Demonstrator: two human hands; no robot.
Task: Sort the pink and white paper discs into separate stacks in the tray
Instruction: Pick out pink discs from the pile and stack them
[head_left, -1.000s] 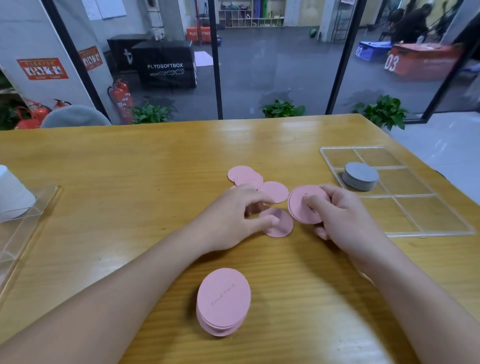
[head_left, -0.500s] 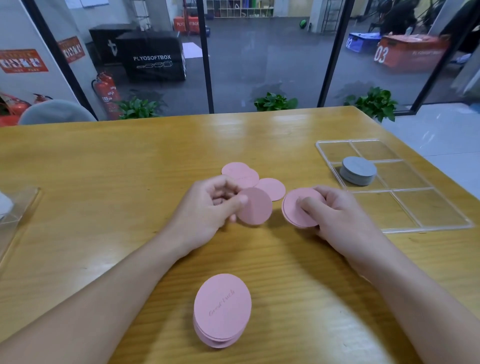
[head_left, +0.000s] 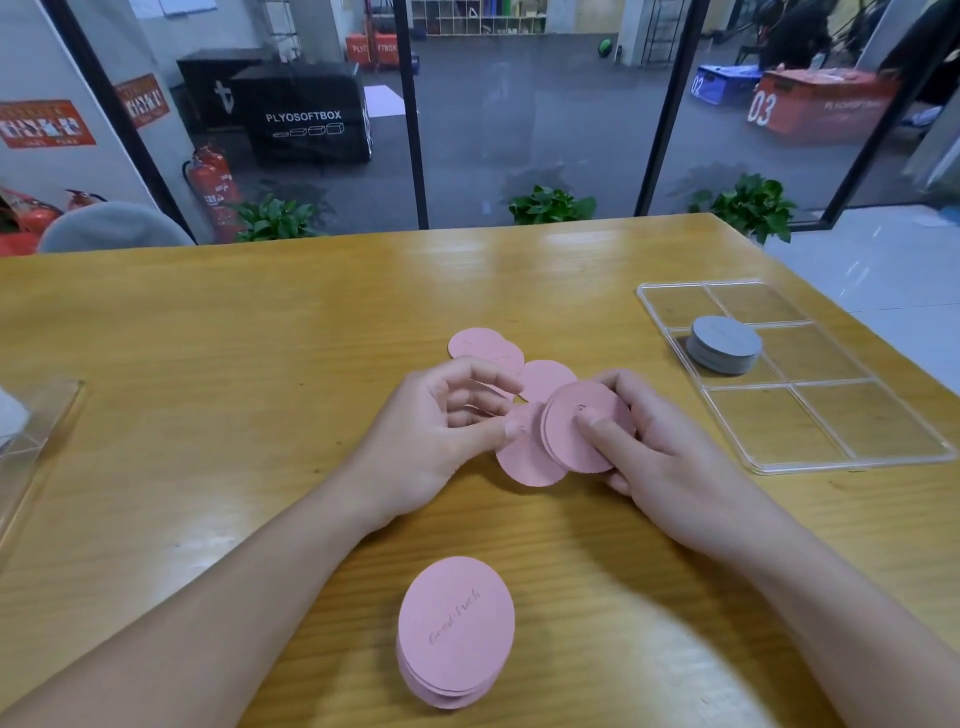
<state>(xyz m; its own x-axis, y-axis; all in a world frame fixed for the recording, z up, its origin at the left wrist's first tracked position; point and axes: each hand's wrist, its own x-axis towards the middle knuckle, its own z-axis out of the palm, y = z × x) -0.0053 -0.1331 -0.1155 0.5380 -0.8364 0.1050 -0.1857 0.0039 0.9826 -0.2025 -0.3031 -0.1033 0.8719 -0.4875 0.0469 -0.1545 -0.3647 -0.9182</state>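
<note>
Head | right hand (head_left: 654, 447) grips pink stack (head_left: 584, 434) | left hand (head_left: 441, 431) seemingly pinches pink disc (head_left: 524, 460)

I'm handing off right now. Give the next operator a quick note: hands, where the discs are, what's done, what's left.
Right hand grips a small pink stack. Left hand pinches a single pink disc beside it.
Loose pink discs lie on the table behind the hands; a taller pink stack sits near the front edge.
Done: the white stack is in the tray.
Left: gather all pink discs, place them in another tray compartment.
</note>
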